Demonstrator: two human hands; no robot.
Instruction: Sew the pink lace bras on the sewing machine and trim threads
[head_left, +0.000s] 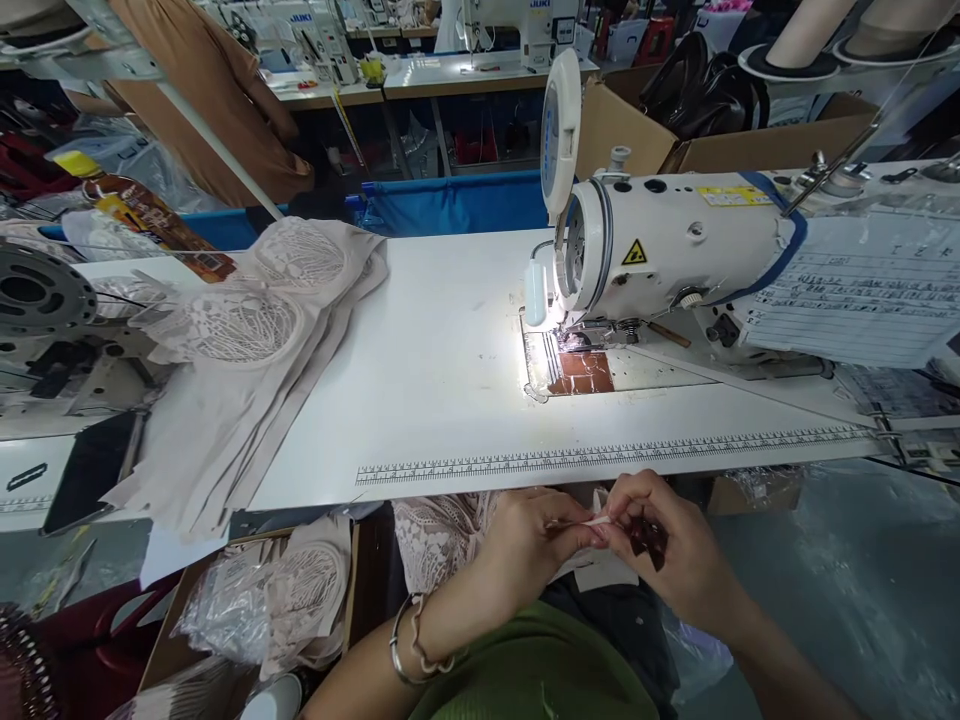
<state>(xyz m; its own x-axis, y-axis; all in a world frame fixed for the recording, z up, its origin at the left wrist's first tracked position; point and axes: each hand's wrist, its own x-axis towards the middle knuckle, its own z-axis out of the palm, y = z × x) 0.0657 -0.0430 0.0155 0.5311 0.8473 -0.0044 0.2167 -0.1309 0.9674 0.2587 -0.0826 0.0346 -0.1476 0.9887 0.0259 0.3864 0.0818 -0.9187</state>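
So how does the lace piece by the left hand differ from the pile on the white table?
The lace piece sits below the front edge of the white table, beside the left hand; the pile lies mostly on top. The lace piece looks bunched; the pile spreads out in layers. Both are pale, with lacy patterns.

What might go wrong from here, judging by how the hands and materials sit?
The pale fabric pinched between the left hand and right hand is small and could slip or get stretched.

The stack of lace-cup garment pieces hangs over the front edge of the white sewing table, so a brush might drag it off.

The yellow-capped bottle leans close to that stack; if it leaked, it might stain the pieces.
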